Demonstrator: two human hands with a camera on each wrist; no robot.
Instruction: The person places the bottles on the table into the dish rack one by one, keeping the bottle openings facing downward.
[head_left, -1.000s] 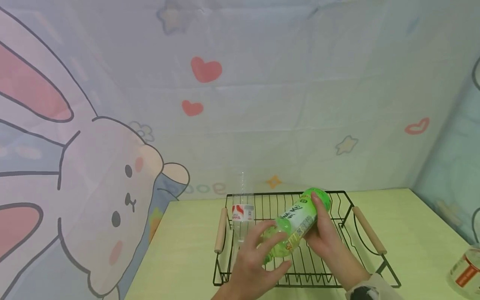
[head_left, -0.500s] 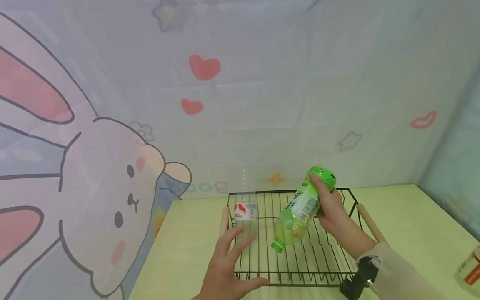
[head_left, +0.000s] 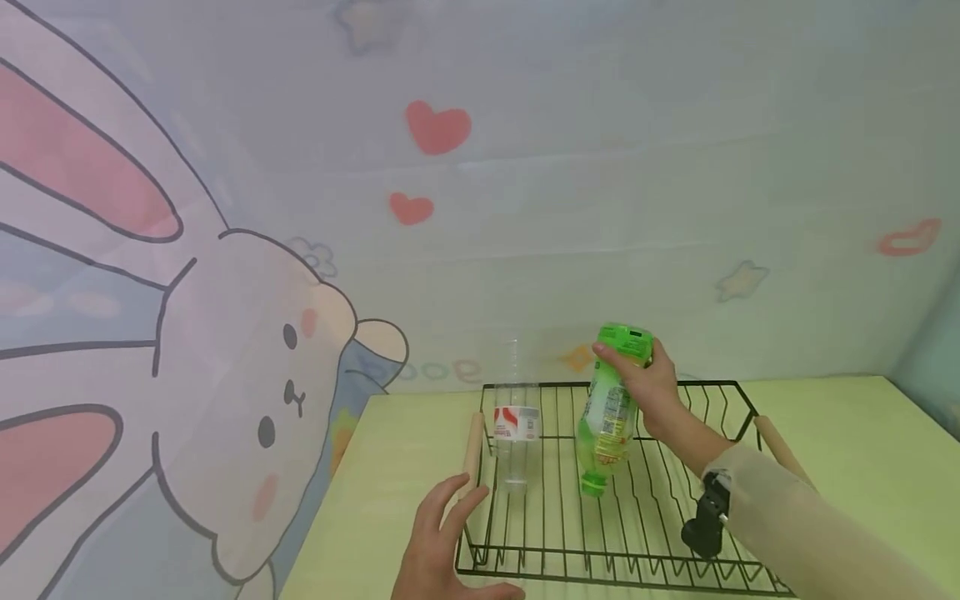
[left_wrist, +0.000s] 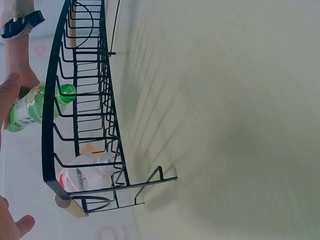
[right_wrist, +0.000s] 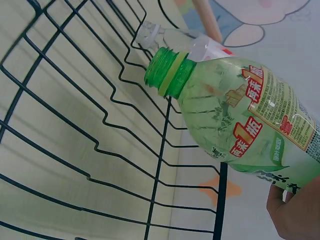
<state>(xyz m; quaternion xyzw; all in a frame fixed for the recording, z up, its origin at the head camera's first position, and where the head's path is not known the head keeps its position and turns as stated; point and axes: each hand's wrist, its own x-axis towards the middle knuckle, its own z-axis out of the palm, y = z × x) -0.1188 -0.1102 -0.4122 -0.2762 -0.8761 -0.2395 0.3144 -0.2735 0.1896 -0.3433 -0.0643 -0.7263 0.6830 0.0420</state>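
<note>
My right hand [head_left: 647, 385] grips an empty green plastic bottle [head_left: 611, 408] by its base, mouth down and uncapped, over the black wire rack [head_left: 660, 533]. The right wrist view shows the green bottle [right_wrist: 240, 115] with its open neck just above the wires. A clear bottle [head_left: 516, 425] with a red-and-white label stands upside down in the rack's left part; in the left wrist view the clear bottle [left_wrist: 82, 172] shows behind the bars. My left hand [head_left: 435, 546] hovers with fingers spread at the rack's near left corner, holding nothing.
The rack has wooden handles [head_left: 474, 442] on both sides and sits on a pale yellow-green table [head_left: 862, 442]. A cartoon rabbit cloth [head_left: 262, 375] hangs behind and to the left. A wrist-worn camera [head_left: 705, 517] sits on my right forearm.
My left hand let go of the green bottle and drew back toward the rack's near left corner. My right hand tipped the bottle from lying slanted to nearly vertical, mouth down.
</note>
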